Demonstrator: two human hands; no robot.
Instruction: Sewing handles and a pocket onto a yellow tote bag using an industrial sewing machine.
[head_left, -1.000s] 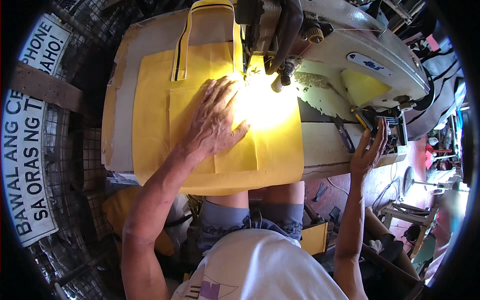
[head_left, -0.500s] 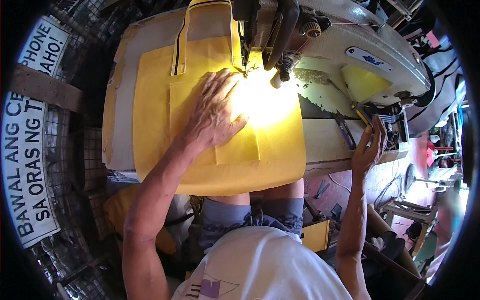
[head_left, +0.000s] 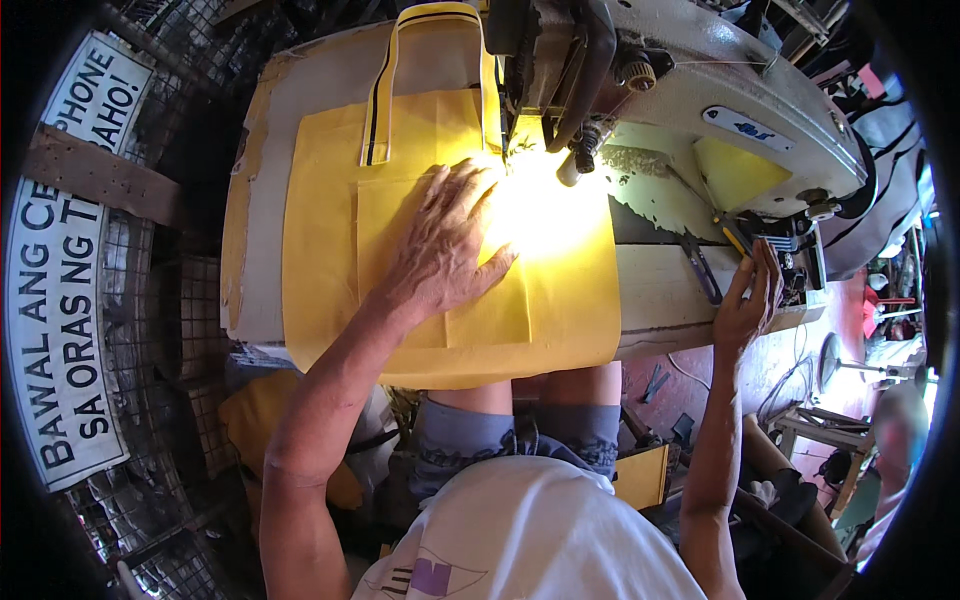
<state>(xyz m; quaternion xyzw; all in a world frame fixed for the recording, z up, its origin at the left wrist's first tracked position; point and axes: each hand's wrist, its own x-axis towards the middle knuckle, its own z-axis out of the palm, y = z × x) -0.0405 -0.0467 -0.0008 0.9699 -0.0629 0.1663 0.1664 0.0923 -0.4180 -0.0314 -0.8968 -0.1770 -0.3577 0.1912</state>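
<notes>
A yellow fabric panel lies under the sewing machine's needle area, its near edge hanging over the table's front. A strap with a dark stripe loops from the panel's far edge, one end close to the needle. Pressed flat on the panel, my left hand has its fingers spread and their tips just left of the brightly lit needle. Glare hides the stitching point. At the table's right end, my right hand has its fingers stretched out, beside the small metal parts under the machine's right end; I see nothing held in it.
Purple-handled snips and a yellow-and-black tool lie on the machine bed, left of my right hand. A wire grid with a white sign stands at left. A fan stands on the floor at right.
The whole view has shifted slightly, so everything sits a little further right. Both hands keep nearly the same places on the panel and at the table's right end.
</notes>
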